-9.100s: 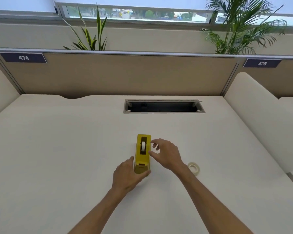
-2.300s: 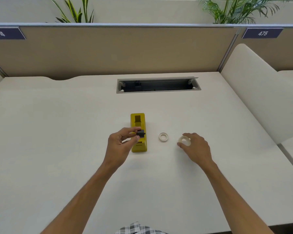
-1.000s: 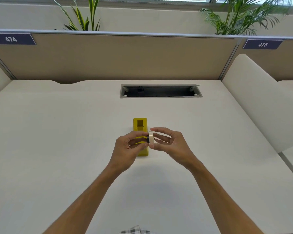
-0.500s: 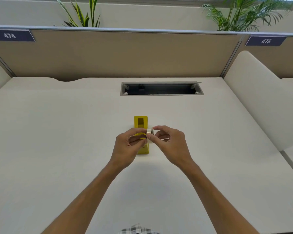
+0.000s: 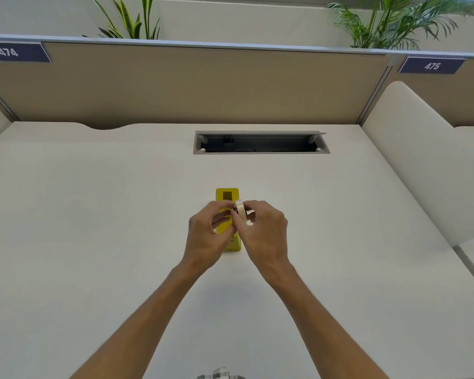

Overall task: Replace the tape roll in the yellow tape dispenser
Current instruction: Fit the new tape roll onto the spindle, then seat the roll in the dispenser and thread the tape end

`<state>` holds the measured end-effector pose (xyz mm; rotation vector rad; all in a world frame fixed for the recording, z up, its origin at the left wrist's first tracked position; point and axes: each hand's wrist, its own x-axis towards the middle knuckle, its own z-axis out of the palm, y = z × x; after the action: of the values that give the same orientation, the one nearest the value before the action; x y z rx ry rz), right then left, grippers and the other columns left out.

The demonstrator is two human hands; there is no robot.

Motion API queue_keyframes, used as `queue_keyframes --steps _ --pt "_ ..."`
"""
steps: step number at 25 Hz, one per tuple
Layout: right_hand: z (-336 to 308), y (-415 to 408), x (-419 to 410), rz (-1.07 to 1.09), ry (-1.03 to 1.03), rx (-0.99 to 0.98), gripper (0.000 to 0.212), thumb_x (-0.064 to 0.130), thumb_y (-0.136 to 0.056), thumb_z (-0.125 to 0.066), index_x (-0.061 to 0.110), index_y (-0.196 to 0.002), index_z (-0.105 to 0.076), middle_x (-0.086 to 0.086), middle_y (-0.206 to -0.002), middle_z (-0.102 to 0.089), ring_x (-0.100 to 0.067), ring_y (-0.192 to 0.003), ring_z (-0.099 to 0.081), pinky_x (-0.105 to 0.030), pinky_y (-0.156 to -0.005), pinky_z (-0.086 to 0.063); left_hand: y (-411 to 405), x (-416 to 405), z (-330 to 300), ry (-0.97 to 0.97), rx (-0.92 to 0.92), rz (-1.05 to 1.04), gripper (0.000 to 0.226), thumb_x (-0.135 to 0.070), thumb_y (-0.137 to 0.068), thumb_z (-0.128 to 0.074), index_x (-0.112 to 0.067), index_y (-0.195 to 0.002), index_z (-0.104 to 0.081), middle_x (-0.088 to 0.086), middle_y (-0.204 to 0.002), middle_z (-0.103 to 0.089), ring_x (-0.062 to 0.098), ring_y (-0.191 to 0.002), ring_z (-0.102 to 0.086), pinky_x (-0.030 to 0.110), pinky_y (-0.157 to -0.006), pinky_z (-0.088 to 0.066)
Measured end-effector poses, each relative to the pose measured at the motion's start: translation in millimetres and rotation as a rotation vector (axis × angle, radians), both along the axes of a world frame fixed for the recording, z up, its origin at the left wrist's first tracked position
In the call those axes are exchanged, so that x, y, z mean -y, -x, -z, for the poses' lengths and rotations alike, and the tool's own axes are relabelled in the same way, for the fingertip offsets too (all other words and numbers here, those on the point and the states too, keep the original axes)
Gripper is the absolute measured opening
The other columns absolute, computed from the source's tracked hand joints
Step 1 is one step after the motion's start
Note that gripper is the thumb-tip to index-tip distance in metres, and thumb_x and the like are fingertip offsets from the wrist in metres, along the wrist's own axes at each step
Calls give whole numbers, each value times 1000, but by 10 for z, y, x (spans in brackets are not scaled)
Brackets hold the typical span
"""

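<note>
The yellow tape dispenser (image 5: 227, 194) lies lengthwise on the white desk (image 5: 93, 214), its roll bay dark and open at the far end. Just above its middle, my right hand (image 5: 266, 233) pinches a whitish tape roll (image 5: 240, 209), held upright on edge. My left hand (image 5: 205, 236) meets it from the left, thumb and fingers curled and pinching at the roll's hub, where a dark spindle barely shows. Both hands hide the dispenser's middle. A pale ring (image 5: 250, 220) shows between my right fingers; I cannot tell whether it lies on the desk.
A rectangular cable slot (image 5: 260, 143) is cut into the desk behind the dispenser. A tan partition (image 5: 203, 86) closes the back, and a white curved divider (image 5: 422, 160) bounds the right side. Plants stand behind the partition.
Since a second ago the black spindle has gone almost out of sight against the roll. My hands stay pressed together over the dispenser, shifted slightly.
</note>
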<state>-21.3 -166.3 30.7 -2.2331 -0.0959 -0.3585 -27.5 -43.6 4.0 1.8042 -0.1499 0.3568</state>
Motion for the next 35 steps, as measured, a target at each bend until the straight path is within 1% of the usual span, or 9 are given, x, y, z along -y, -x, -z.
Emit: queue_keyframes --steps 4,8,11,16,18,21,25,31,35 --pt "40 -79 -83 10 -26 -25 12 27 -84 -68 17 -90 -72 0 -82 -70 -18 -73 -65 -41 -71 -54 -105 -80 23 -174 -3 60 64 -10 -71 -78 -15 -130 -54 -7 -129 -58 1 -118 -55 18 -94 -49" --pt "104 -134 -130 32 -109 -101 14 28 -83 -69 19 -93 -72 4 -81 -73 -12 -72 -67 -38 -71 -56 -228 -130 72 -124 -89 102 54 -6 -74 -71 -19 -125 -61 -17 -111 -65 -7 -104 -61 15 -87 -51" --pt "161 -216 -165 80 -100 -167 20 38 -81 -71 21 -93 -72 8 -85 -73 -7 -75 -68 -31 -70 -56 -335 -155 149 -106 -104 95 52 -5 -74 -70 -14 -125 -61 -12 -111 -66 -8 -102 -62 11 -87 -49" --pt "263 -356 -247 185 59 -198 23 50 -80 -66 30 -89 -71 11 -94 -66 -11 -79 -64 -28 -63 -47 -517 -212 245 -208 -119 71 50 -8 -76 -71 -19 -124 -61 -7 -115 -68 7 -105 -64 29 -94 -52" --pt "305 -420 -268 201 72 -210 24 51 -80 -66 29 -88 -71 11 -91 -66 -12 -78 -63 -29 -63 -49 -580 -231 288 -304 -106 59 51 -16 -80 -70 -24 -128 -57 -8 -125 -63 7 -112 -59 31 -95 -51" --pt "360 -502 -286 228 77 -199 26 50 -80 -67 26 -88 -73 8 -86 -69 -14 -78 -64 -28 -63 -47 -654 -268 382 -392 -134 22 59 -27 -82 -71 -22 -136 -48 -3 -139 -50 12 -126 -49 34 -101 -47" --pt "408 -576 -307 231 78 -188 26 48 -81 -68 23 -86 -74 5 -83 -73 -17 -78 -66 -32 -66 -53 -654 -331 525 -348 -251 8 65 -42 -81 -70 -24 -138 -45 -4 -143 -49 16 -131 -47 43 -105 -44" --pt "432 -665 -364 199 98 -186 26 45 -82 -68 20 -80 -73 4 -75 -72 -18 -71 -66 -33 -65 -53 -616 -352 657 -286 -280 18 70 -36 -82 -71 -22 -144 -41 -4 -150 -42 14 -138 -39 47 -108 -40" --pt "493 -694 -376 171 134 -228 26 41 -84 -68 16 -78 -71 1 -72 -71 -19 -68 -66 -33 -66 -54 -602 -354 662 -284 -294 -6 72 -41 -81 -69 -23 -144 -40 -4 -152 -39 13 -140 -37 46 -109 -41"
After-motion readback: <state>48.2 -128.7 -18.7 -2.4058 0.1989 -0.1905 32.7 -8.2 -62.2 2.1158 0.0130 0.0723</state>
